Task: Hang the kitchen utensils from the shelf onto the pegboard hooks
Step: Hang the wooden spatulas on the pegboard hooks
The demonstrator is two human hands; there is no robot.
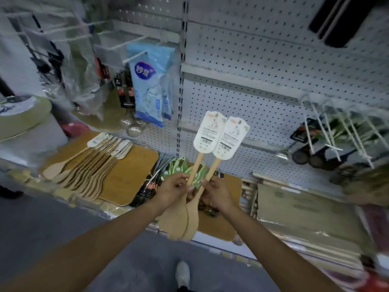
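Note:
Two wooden spatulas with white card labels are held upright in front of the pegboard (pixel 273 66), blades down and labels up. My left hand (pixel 171 191) grips the handle of the left spatula (pixel 207 133). My right hand (pixel 216 191) grips the handle of the right spatula (pixel 230 138). Their blades overlap below my hands. A fanned row of several more wooden spatulas (pixel 92 165) lies on the shelf to the left.
White pegboard hooks (pixel 341 127) stick out at the right, some carrying dark utensils (pixel 311 157). Blue packets (pixel 149 85) and metal skimmers (pixel 134 125) hang at upper left. Wooden boards (pixel 134 163) and green-carded items (pixel 179 167) lie on the shelf. My shoe (pixel 182 272) shows below.

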